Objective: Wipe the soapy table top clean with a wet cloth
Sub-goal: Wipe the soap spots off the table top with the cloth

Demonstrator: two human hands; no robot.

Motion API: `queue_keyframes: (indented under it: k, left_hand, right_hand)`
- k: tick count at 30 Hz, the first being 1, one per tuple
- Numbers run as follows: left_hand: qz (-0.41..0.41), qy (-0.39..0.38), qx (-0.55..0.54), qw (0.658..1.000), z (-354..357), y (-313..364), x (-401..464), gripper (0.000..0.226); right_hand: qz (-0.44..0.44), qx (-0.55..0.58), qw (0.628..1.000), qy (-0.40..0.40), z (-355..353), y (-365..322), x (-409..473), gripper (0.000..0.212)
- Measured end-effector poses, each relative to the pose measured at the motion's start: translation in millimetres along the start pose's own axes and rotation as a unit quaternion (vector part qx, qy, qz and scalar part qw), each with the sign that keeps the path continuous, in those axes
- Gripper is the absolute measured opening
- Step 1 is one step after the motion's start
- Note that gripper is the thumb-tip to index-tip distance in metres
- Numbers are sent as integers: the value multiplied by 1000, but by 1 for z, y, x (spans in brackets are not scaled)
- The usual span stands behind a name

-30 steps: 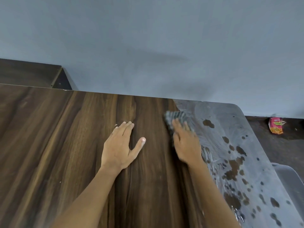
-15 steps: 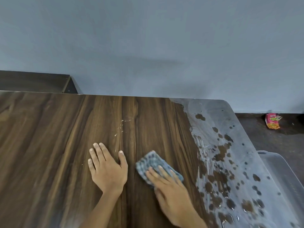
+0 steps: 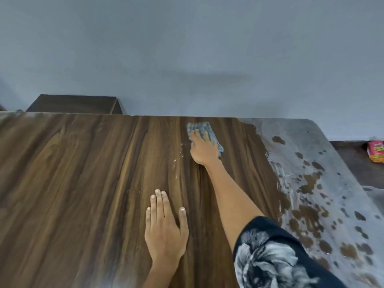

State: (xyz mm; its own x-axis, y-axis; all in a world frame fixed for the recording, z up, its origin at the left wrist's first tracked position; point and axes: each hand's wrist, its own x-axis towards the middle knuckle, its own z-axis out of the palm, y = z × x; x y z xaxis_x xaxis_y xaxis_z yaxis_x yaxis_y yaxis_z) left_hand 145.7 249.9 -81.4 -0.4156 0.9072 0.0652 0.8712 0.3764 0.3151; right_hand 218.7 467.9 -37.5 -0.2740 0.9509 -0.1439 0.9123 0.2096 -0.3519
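A dark wood-grain table top [image 3: 83, 183] fills the lower view. Its right part carries a grey soapy film [image 3: 307, 163] with bare brown patches. A blue-grey checked cloth [image 3: 200, 128] lies near the table's far edge. My right hand [image 3: 202, 150] presses flat on the cloth with the arm stretched far forward. My left hand [image 3: 164, 227] rests flat on the wood nearer me, fingers straight. A few white soap specks [image 3: 178, 156] sit just left of my right hand.
A grey wall rises behind the table. A dark wooden cabinet [image 3: 74, 103] stands beyond the far left edge. On the dark floor at the right lies a red snack packet [image 3: 376, 151]. A pale plastic bin edge [image 3: 374, 194] shows beside the table's right side.
My right hand has pushed the cloth from the near middle away to the table's far edge. My left hand stays flat on the wood.
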Motion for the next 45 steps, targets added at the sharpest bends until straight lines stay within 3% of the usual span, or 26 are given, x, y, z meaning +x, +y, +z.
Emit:
queue_keyframes:
  k: [4, 8, 13, 17, 19, 21, 25, 28, 31, 34, 37, 42, 45]
  left_hand:
    - [-17, 0, -30, 999, -6, -6, -13, 75]
    - [-22, -8, -36, 999, -14, -14, -25, 79]
    - [-19, -8, -33, 999, -14, -19, -31, 80]
    - [-13, 11, -58, 998, -13, -19, -31, 81]
    - [-11, 36, -103, 994, -15, -19, -32, 82]
    - [-20, 67, -189, 979, -18, -20, -35, 79]
    - [-59, 132, -327, 934, -25, -22, -39, 76]
    - [-81, 146, -332, 928, -27, -25, -40, 77]
    - [-61, 146, -324, 933, -30, -31, -47, 75]
    - [-28, 139, -316, 938, -32, -36, -61, 76]
    - [-59, 148, -361, 919, -36, -38, -72, 79]
    - [-69, 154, -389, 906, -38, -42, -73, 81]
    - [-70, 164, -401, 899, -40, -44, -75, 81]
  right_hand:
    - [-154, -6, 988, -2, 30, -19, -47, 48]
    - [-211, -7, 977, -26, 38, -10, -130, 47]
    - [-135, 16, 991, 4, 27, 29, -189, 48]
    - [-2, 29, 997, 69, 14, 61, -138, 45]
    - [52, 20, 997, 59, 7, 50, -100, 46]
    - [53, 18, 998, 39, 13, 24, -77, 48]
    - [-105, 18, 994, -6, 47, -47, -92, 48]
    - [-221, 49, 972, -66, 59, -77, -136, 47]
    - [-278, 41, 955, -91, 58, -63, -187, 47]
    - [-248, 90, 960, -91, 56, -24, -243, 49]
    - [-161, 107, 981, -15, 55, 29, -280, 47]
    - [42, 67, 996, 41, 18, 57, -211, 45]
    - [56, 43, 997, 18, 24, 20, -151, 47]
